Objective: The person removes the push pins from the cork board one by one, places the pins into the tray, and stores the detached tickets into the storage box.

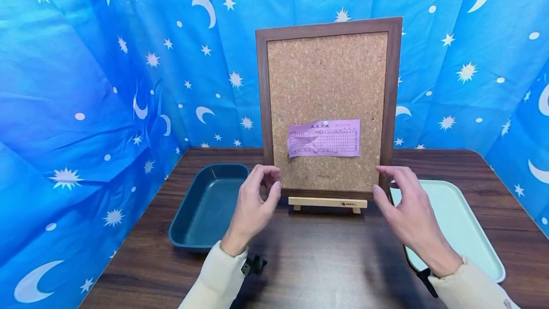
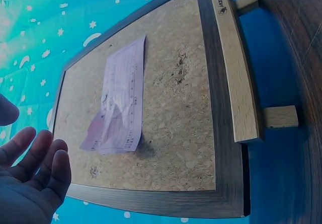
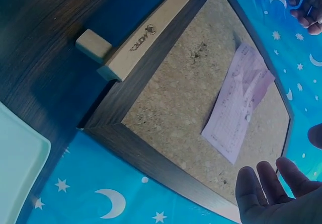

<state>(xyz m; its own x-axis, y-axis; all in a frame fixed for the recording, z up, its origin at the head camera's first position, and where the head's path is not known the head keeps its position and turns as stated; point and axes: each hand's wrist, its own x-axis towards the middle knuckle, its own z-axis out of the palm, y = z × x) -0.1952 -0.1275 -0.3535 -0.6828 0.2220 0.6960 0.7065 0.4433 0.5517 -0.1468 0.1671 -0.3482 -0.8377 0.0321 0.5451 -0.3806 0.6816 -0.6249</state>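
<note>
A cork board [image 1: 326, 75] in a dark brown frame stands tilted back on a small wooden easel [image 1: 328, 202]. One white pushpin [image 1: 325, 123] holds a pink printed slip [image 1: 324, 138] to the lower half of the cork; the slip's left part is creased. My left hand [image 1: 254, 204] is near the board's lower left side, and my right hand [image 1: 407, 204] is near its lower right side. Both have loosely bent fingers with nothing between them. In the wrist views, the fingers [image 2: 43, 158] of the left and the fingers [image 3: 269, 183] of the right appear apart from the frame.
A dark teal tray [image 1: 210, 204] lies on the wooden table [image 1: 317, 261] to the left, partly behind my left hand. To the right is a pale mint tray [image 1: 463, 223], partly covered by my right hand. A blue star-and-moon cloth [image 1: 206, 61] hangs behind.
</note>
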